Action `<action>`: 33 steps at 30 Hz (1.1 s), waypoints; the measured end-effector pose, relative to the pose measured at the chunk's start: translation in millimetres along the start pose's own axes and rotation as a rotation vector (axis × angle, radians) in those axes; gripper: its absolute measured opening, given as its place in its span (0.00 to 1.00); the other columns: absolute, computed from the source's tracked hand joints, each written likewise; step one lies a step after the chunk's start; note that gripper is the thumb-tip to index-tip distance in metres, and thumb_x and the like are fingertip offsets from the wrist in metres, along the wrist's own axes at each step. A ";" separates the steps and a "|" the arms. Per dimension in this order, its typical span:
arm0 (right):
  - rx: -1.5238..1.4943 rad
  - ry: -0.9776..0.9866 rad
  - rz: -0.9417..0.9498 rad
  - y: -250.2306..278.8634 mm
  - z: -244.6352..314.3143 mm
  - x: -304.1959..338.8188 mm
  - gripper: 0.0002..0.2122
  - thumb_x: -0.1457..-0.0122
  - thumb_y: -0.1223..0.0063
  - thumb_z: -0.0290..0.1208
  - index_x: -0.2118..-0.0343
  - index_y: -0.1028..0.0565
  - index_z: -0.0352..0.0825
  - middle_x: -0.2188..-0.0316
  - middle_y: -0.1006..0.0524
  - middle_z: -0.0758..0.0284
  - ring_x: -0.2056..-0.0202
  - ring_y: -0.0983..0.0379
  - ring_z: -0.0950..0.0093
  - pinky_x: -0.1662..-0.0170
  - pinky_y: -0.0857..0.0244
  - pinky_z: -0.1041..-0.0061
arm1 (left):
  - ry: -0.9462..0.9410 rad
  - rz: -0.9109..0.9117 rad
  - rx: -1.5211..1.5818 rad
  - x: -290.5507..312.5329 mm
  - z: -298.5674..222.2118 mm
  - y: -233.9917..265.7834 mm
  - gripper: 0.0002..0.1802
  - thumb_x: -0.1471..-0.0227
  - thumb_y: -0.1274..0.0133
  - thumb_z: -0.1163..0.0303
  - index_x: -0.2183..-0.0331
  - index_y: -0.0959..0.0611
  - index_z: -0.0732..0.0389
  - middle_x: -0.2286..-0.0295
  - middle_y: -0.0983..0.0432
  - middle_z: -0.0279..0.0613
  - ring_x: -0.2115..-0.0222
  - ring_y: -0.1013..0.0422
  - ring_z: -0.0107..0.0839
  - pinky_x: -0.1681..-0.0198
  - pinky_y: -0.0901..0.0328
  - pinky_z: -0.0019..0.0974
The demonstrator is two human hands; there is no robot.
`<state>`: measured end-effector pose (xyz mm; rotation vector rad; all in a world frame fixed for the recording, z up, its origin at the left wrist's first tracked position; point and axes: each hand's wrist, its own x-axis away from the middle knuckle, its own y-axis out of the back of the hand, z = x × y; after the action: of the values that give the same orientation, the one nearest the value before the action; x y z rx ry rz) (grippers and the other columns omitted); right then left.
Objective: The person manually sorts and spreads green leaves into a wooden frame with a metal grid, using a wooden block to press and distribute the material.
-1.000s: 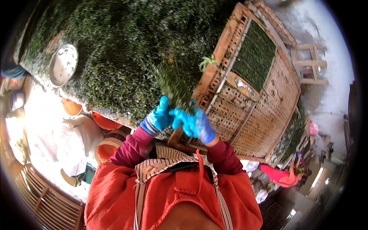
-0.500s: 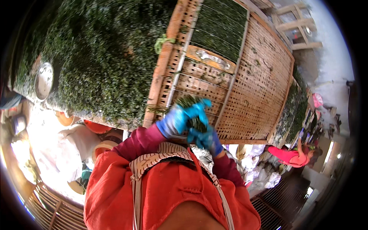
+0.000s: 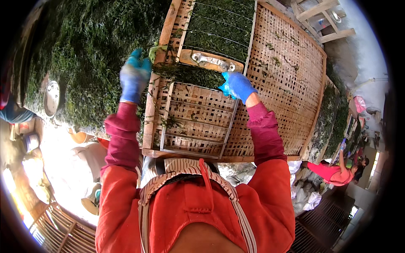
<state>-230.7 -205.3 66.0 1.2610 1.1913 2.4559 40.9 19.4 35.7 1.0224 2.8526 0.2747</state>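
Where the metal frame runs toward the top of the picture, a flat green layer covers its crossbars; at lower centre the crossbars lie bare but for stray strands. I therefore judge the covering to be partly done, the upper stretch finished and the lower cells left. Between the two, a band of loose strands lies across the frame, just below a wooden block with a metal handle; it looks uneven, and its left end trails over the wooden rim.

My right hand, at centre right, has its fingers bent at the right end of this band, beside the frame's right rail; whether they pinch any strands I cannot tell. My left hand is blurred over the right border of the green heap, upper left, its fingers reaching upward; I cannot tell whether it holds anything. The heap appears ample for the bare cells.

Edges and room: the rim divides heap from frame, and the handle stands close above my right fingers, limiting upward movement. To the right, the woven tray bears only scattered scraps, leaving space sideways; below, the frame's bottom rail lies near the tray's lower edge, before my apron.
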 end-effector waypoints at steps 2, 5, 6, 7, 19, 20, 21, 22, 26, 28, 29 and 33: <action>-0.057 0.091 -0.055 -2.6 -4.6 1.5 0.22 0.40 0.36 0.29 0.44 0.26 0.31 0.70 0.17 0.59 0.77 0.23 0.74 0.76 0.27 0.74 | -0.148 0.085 -0.478 23.3 -40.8 -44.0 0.43 0.42 0.42 0.49 0.33 0.38 0.57 0.41 0.34 0.52 0.42 0.33 0.48 0.40 0.33 0.47; -0.371 0.246 -0.068 18.8 -1.7 36.6 0.28 0.45 0.30 0.31 0.41 0.27 0.33 0.60 0.18 0.55 0.69 0.19 0.73 0.65 0.22 0.76 | -0.293 0.164 -1.057 28.2 -0.9 -98.3 0.57 0.48 0.42 0.39 0.29 0.52 0.46 0.30 0.54 0.49 0.29 0.60 0.52 0.28 0.69 0.59; -0.307 0.320 -0.184 24.6 -22.7 46.6 0.25 0.44 0.31 0.31 0.43 0.24 0.35 0.56 0.18 0.56 0.63 0.19 0.72 0.58 0.23 0.76 | -0.327 0.154 -1.022 26.6 -1.7 -100.8 0.54 0.48 0.40 0.44 0.29 0.50 0.44 0.31 0.51 0.47 0.30 0.57 0.53 0.29 0.66 0.61; -0.243 0.398 -0.296 31.3 -48.5 53.2 0.21 0.43 0.32 0.31 0.45 0.21 0.37 0.53 0.18 0.57 0.57 0.19 0.71 0.51 0.25 0.76 | -0.356 0.141 -0.992 24.9 -1.2 -97.4 0.52 0.48 0.38 0.50 0.29 0.47 0.43 0.32 0.48 0.45 0.31 0.53 0.54 0.30 0.63 0.62; 0.371 0.702 -0.790 -45.7 9.5 52.7 0.20 0.37 0.46 0.31 0.43 0.26 0.31 0.43 0.26 0.53 0.44 0.28 0.55 0.39 0.36 0.57 | -0.763 0.317 -0.997 66.6 0.1 -81.0 0.28 0.41 0.50 0.46 0.43 0.22 0.49 0.34 0.42 0.45 0.31 0.50 0.48 0.32 0.54 0.64; 0.386 0.660 -0.788 -59.0 10.2 40.8 0.20 0.36 0.47 0.32 0.43 0.26 0.32 0.43 0.25 0.55 0.44 0.28 0.56 0.39 0.36 0.56 | -0.713 0.372 -0.966 66.8 -7.9 -76.1 0.29 0.40 0.49 0.49 0.41 0.24 0.48 0.33 0.42 0.44 0.31 0.50 0.47 0.31 0.56 0.62; 0.414 0.614 -0.788 -65.8 4.4 28.6 0.20 0.36 0.48 0.33 0.43 0.26 0.33 0.43 0.25 0.57 0.43 0.29 0.57 0.38 0.37 0.56 | -0.660 0.376 -0.781 66.5 -0.1 -69.2 0.28 0.40 0.46 0.53 0.40 0.25 0.47 0.35 0.39 0.43 0.32 0.47 0.45 0.30 0.56 0.60; 0.434 0.575 -0.799 -69.0 6.8 27.2 0.19 0.35 0.49 0.34 0.43 0.25 0.33 0.43 0.25 0.57 0.44 0.29 0.56 0.39 0.37 0.56 | -0.618 0.231 -0.693 68.5 -0.1 -50.8 0.28 0.42 0.43 0.55 0.41 0.24 0.46 0.36 0.36 0.41 0.33 0.45 0.45 0.30 0.56 0.60; 0.431 0.583 -0.821 -73.3 -0.1 24.3 0.18 0.35 0.48 0.32 0.44 0.25 0.34 0.43 0.26 0.58 0.43 0.29 0.57 0.39 0.36 0.56 | -0.358 -0.468 -0.775 89.4 37.0 45.2 0.35 0.55 0.29 0.67 0.44 0.23 0.54 0.45 0.29 0.43 0.43 0.34 0.39 0.37 0.38 0.45; 0.429 0.568 -0.824 -71.2 1.5 24.5 0.18 0.35 0.48 0.32 0.44 0.24 0.35 0.43 0.25 0.58 0.43 0.29 0.57 0.39 0.36 0.56 | -0.149 -0.704 -0.286 104.3 79.8 102.3 0.46 0.56 0.27 0.63 0.38 0.30 0.56 0.47 0.31 0.47 0.49 0.34 0.44 0.36 0.41 0.47; 0.429 0.554 -0.826 -72.4 1.5 26.2 0.18 0.35 0.48 0.32 0.44 0.24 0.35 0.43 0.25 0.58 0.43 0.29 0.57 0.39 0.36 0.57 | -0.078 -0.741 -0.698 110.5 98.5 127.4 0.51 0.55 0.27 0.59 0.36 0.35 0.58 0.42 0.35 0.52 0.43 0.38 0.49 0.34 0.43 0.51; 0.416 0.571 -0.852 -73.3 -2.2 20.9 0.17 0.36 0.47 0.32 0.45 0.24 0.35 0.45 0.24 0.58 0.44 0.28 0.57 0.39 0.36 0.57 | 0.189 -0.474 -0.945 83.3 103.3 152.1 0.46 0.56 0.28 0.57 0.38 0.30 0.56 0.36 0.40 0.55 0.35 0.47 0.55 0.31 0.48 0.52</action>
<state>-261.9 -147.7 27.1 -0.0329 1.9171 1.9637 86.9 201.8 -37.3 0.1348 2.4536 1.5060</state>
